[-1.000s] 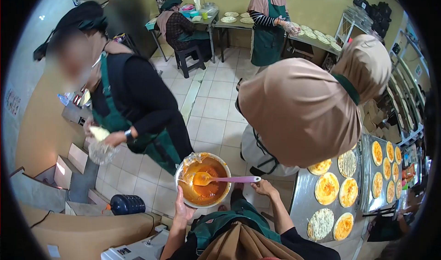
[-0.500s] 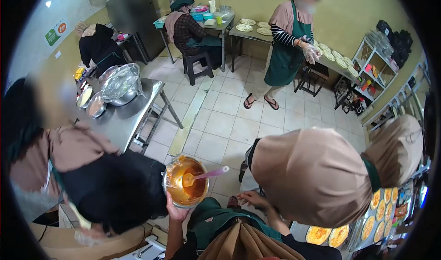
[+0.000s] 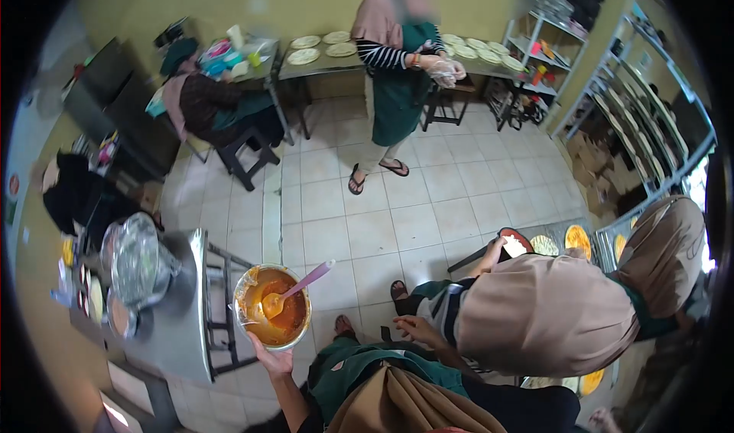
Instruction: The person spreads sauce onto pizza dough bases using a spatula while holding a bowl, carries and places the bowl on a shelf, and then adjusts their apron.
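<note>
My left hand [image 3: 273, 359] grips the lower rim of a metal bowl [image 3: 238, 304] smeared with orange-red sauce. Inside the bowl rests a spatula [image 3: 307, 278] with an orange head and pink handle, which leans over the upper right rim and is not held. My right hand [image 3: 417, 330] is free, fingers apart, in front of my green apron and close to the co-worker bending at the right.
A steel table [image 3: 182, 311] with plastic-covered bowls [image 3: 138, 261] stands at the left. Co-workers stand ahead and sit at the back left. Round flatbreads [image 3: 340, 49] lie on the back tables. Sauced rounds [image 3: 577, 240] and a rack [image 3: 634, 127] are at the right.
My right hand has let go of the spatula's handle. The view has turned rightward and the bowl now sits further left. The nearby left co-worker has left the view; the steel table shows there.
</note>
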`<state>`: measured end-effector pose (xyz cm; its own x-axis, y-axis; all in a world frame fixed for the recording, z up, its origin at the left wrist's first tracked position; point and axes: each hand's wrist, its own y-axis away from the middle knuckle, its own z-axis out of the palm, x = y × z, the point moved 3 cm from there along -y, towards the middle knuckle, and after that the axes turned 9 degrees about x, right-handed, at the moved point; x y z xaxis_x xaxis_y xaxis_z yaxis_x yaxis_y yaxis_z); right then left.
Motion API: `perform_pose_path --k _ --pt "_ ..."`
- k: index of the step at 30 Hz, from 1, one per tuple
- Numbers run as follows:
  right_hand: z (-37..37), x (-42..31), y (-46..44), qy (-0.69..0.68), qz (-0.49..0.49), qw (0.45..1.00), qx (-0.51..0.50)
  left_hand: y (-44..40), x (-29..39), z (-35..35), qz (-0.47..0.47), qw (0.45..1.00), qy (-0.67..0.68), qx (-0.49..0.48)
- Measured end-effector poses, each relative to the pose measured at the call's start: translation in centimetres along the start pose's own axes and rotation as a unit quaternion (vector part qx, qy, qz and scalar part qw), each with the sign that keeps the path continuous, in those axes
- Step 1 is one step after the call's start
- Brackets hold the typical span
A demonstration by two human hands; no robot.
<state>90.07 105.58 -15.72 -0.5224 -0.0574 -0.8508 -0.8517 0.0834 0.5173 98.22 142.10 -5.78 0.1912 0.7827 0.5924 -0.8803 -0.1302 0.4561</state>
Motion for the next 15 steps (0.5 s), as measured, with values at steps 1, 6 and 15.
perform_pose_path --k 1,6,15 --pt "-0.6 -2.0 -0.4 -0.025 0.016 0.999 0.022 -1.1 1.9 2.8 0.007 1.000 -0.008 -0.017" --pt "-3.1 -0.2 -5.2 -0.028 0.064 0.985 0.158 -9.6 4.2 7.7 -0.035 0.995 -0.086 -0.038" --pt "-5.0 1.7 -10.0 -0.158 0.169 0.905 0.356 -22.9 -4.0 18.4 -0.229 0.954 -0.133 -0.139"
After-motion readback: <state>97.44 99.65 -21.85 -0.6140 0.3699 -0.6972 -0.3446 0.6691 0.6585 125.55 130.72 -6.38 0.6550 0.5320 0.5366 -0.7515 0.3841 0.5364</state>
